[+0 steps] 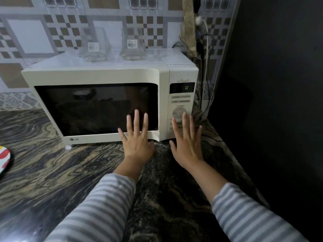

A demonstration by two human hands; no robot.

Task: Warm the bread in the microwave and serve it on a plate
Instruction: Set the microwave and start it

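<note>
- Two hands are raised in front of the microwave [111,102], both spread flat with fingers straight and apart, holding nothing.
- Left hand [137,140] overlaps the lower right corner of the dark door window; whether the fingertips touch the glass I cannot tell.
- Right hand [187,145] overlaps the control panel [181,102], its fingers covering the lower buttons below the round dial; contact is likewise unclear.
- Door is shut, and the display [186,87] reads a green 0, so nothing appears to be running.
- Bread is not visible anywhere; the window is too dark to tell whether it sits inside.
- Part of a patterned plate [5,159] shows at the far left edge of the marbled counter [52,163], well apart from the oven.
- Two clear glass containers [113,44] stand on the microwave's top, near the tiled wall.
- Risks, as I judge them: a spread palm on the panel could press the wrong button; tugging or shoving the door could rock the oven and shake the glassware; the plate lies a long reach away when serving comes.
</note>
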